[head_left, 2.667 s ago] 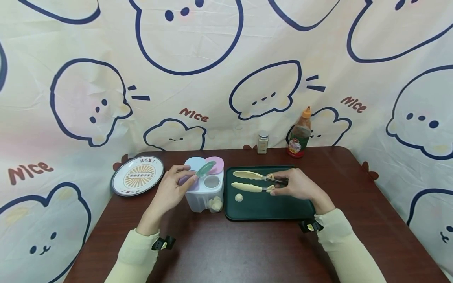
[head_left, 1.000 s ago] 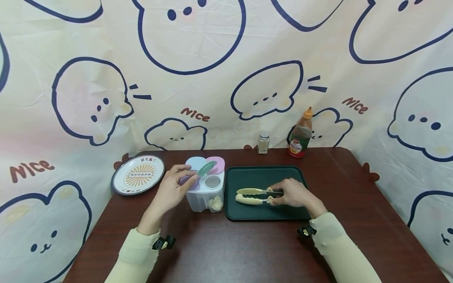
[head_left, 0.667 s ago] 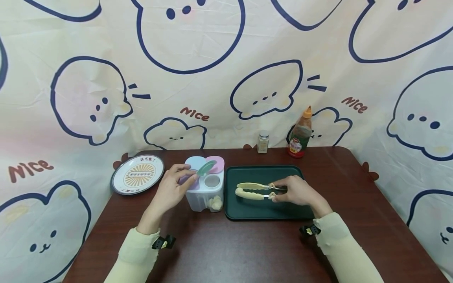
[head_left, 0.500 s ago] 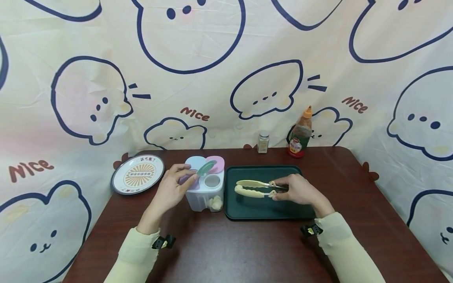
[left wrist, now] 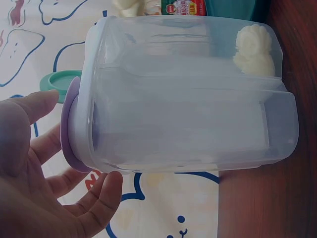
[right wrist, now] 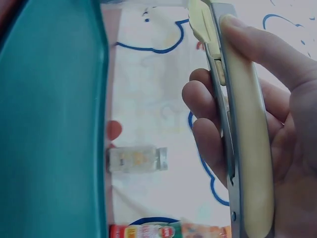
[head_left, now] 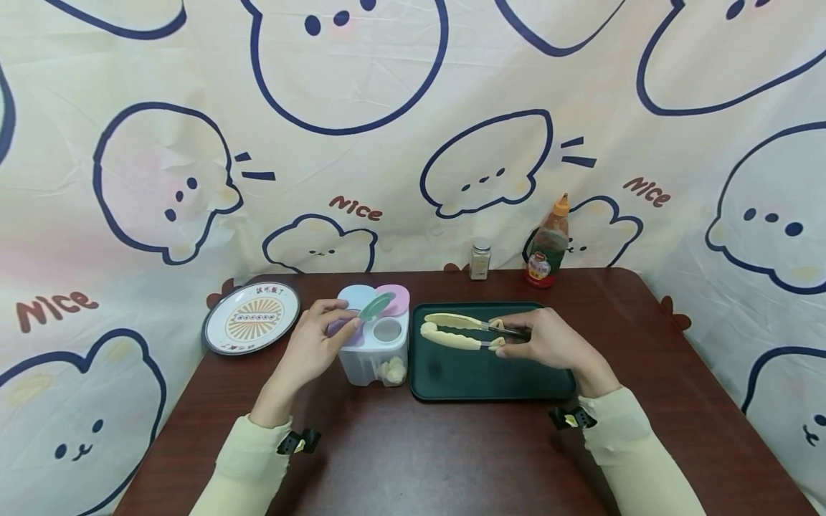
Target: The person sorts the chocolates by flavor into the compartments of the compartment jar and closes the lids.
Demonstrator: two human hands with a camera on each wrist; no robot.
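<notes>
My left hand (head_left: 317, 335) pinches the raised green lid (head_left: 376, 307) of a clear storage box (head_left: 364, 365). The box also has blue, pink and purple lids, and a round opening lies beneath the green one. In the left wrist view, pale knobbly lumps (left wrist: 254, 51) sit in one compartment, and the thumb touches the green lid's edge. My right hand (head_left: 548, 337) grips pale-tipped tongs (head_left: 454, 340) above the dark green tray (head_left: 490, 383). A small pale ball (head_left: 428, 329) shows at their tips, partly hidden. In the right wrist view, the fingers wrap the tongs' handle (right wrist: 250, 134).
A white patterned plate (head_left: 254, 319) lies left of the box. At the table's back edge stand a small silver-capped jar (head_left: 480, 260) and an orange-capped sauce bottle (head_left: 547, 245). Behind them hangs a printed cloth (head_left: 387, 172).
My right hand lowered the tongs to the pale ball on the tray, then lifted them up and left with the ball at their tips. My left hand and the green lid stayed still.
</notes>
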